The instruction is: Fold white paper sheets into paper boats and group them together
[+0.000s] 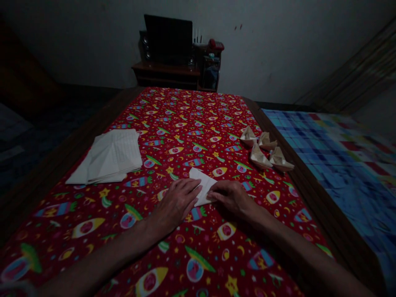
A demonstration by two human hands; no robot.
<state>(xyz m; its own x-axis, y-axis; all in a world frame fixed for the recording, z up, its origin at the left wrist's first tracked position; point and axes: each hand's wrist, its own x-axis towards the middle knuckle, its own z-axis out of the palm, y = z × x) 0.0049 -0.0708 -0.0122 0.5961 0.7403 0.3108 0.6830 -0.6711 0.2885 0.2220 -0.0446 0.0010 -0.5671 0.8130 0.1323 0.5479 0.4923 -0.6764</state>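
Observation:
A small folded sheet of white paper (204, 187) lies on the red patterned cloth between my hands. My left hand (179, 200) rests flat over its left side, fingers stretched out. With fingers bent together, my right hand (230, 196) pinches the paper's right edge; the fingertips partly cover the fold. To the left is a stack of loose paper sheets (114, 152), some creased and some with printed lines. Several folded paper boats (260, 156) stand grouped at the right side of the cloth.
The red cloth (198, 119) covers a long table with dark wooden edges (309, 194). Beyond it, a dark screen (168, 39) with speakers stands on a wooden cabinet (167, 72) against the wall. A blue checked cloth (324, 165) lies to the right. The room is dim.

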